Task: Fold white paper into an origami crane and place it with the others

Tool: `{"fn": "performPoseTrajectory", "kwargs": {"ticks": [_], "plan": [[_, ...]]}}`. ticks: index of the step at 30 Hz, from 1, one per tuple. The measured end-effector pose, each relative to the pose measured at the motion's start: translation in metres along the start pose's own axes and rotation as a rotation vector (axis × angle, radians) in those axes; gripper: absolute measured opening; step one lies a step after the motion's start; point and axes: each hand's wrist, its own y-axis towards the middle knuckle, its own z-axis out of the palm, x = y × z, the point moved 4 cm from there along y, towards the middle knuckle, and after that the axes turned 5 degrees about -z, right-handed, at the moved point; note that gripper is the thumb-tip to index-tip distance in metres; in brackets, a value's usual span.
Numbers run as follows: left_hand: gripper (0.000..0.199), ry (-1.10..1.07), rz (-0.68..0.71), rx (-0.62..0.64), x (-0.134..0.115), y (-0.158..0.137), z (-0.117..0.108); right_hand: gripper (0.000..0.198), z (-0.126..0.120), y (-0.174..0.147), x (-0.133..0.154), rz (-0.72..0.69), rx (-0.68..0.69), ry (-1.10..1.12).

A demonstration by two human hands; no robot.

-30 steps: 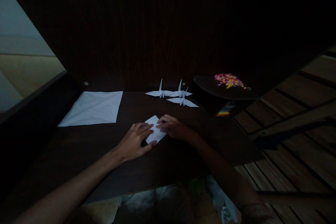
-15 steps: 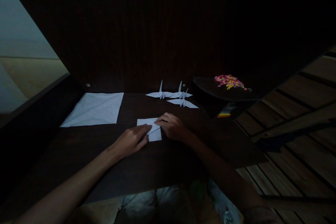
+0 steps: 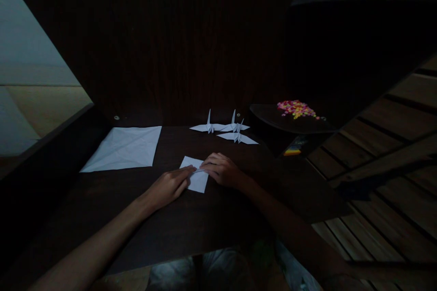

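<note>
A small folded sheet of white paper (image 3: pixel 198 183) lies on the dark desk, turned at a slant. Across its middle runs a raised crease or flap edge. My left hand (image 3: pixel 172 184) has its fingers closed on the paper's left side at that edge. From the right, my right hand (image 3: pixel 221 170) grips the same edge, its fingertips close to the left ones. Both hands partly cover the paper. Beyond them stand three white origami cranes (image 3: pixel 238 137) with spread wings, near the back panel.
A larger creased white sheet (image 3: pixel 124 148) lies flat at the left. At the right, a low rounded shelf (image 3: pixel 266 116) bears a heap of small colourful pieces (image 3: pixel 297 109). A dark side board (image 3: pixel 44 145) bounds the desk on the left. Wooden slats (image 3: pixel 375 159) lie at right.
The small folded paper has been turned at a slant, and its crease now runs nearer level. My fingertips have come closer together along it. The view has shifted slightly.
</note>
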Motion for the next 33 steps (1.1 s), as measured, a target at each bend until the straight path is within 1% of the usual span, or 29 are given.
{"fn": "performPoseTrajectory", "kwargs": {"ticks": [3, 4, 7, 8, 9, 10, 13, 15, 17, 19, 20, 22, 24, 26, 28, 31, 33], "plan": [[0.045, -0.048, -0.017, 0.039, -0.004, -0.001, -0.002, 0.019, 0.000, 0.000, -0.002, 0.014, -0.090, 0.001], [0.051, -0.062, -0.014, 0.047, -0.006, -0.002, -0.003, 0.019, -0.001, 0.000, -0.003, 0.026, -0.122, 0.013], [0.082, -0.080, 0.012, 0.030, -0.010, -0.003, -0.006, 0.018, -0.005, 0.001, -0.003, 0.073, -0.216, 0.089], [0.086, -0.082, 0.015, 0.006, -0.010, -0.003, -0.007, 0.018, -0.007, 0.001, -0.003, 0.092, -0.248, 0.126], [0.085, -0.086, 0.017, -0.020, -0.009, -0.003, -0.007, 0.018, -0.010, 0.002, -0.002, 0.113, -0.280, 0.171], [0.079, -0.096, 0.016, -0.046, -0.008, -0.002, -0.007, 0.018, -0.012, 0.003, -0.001, 0.137, -0.308, 0.217], [0.055, -0.179, -0.002, -0.122, -0.005, -0.002, -0.007, 0.018, -0.018, 0.006, 0.001, 0.199, -0.380, 0.352], [0.042, -0.275, -0.054, -0.175, -0.005, -0.001, -0.009, 0.018, -0.024, 0.006, 0.002, 0.239, -0.431, 0.451], [0.033, -0.379, -0.160, -0.214, -0.004, 0.000, -0.012, 0.021, -0.031, 0.006, 0.000, 0.306, -0.467, 0.553], [0.028, -0.479, -0.294, -0.180, -0.003, 0.001, -0.012, 0.031, -0.034, 0.004, -0.002, 0.363, -0.455, 0.716], [0.028, -0.550, -0.361, -0.178, -0.003, 0.001, -0.012, 0.033, -0.035, 0.003, -0.004, 0.402, -0.451, 0.802], [0.031, -0.742, -0.472, -0.169, -0.001, 0.002, -0.010, 0.034, -0.033, 0.001, -0.008, 0.475, -0.435, 0.949], [0.035, -0.948, -0.546, -0.162, 0.001, 0.002, -0.007, 0.036, -0.028, -0.001, -0.010, 0.544, -0.408, 1.049], [0.037, -1.095, -0.593, -0.143, 0.002, 0.003, -0.004, 0.036, -0.019, -0.002, -0.011, 0.602, -0.371, 1.125], [0.037, -1.173, -0.626, -0.125, 0.002, 0.004, -0.003, 0.035, -0.012, -0.001, -0.013, 0.644, -0.349, 1.183], [0.039, -1.220, -0.652, -0.078, 0.002, 0.005, -0.001, 0.037, -0.007, 0.000, -0.016, 0.705, -0.345, 1.200], [0.039, -1.212, -0.646, -0.006, 0.001, 0.005, 0.001, 0.038, -0.007, 0.000, -0.017, 0.739, -0.280, 1.201]]}}
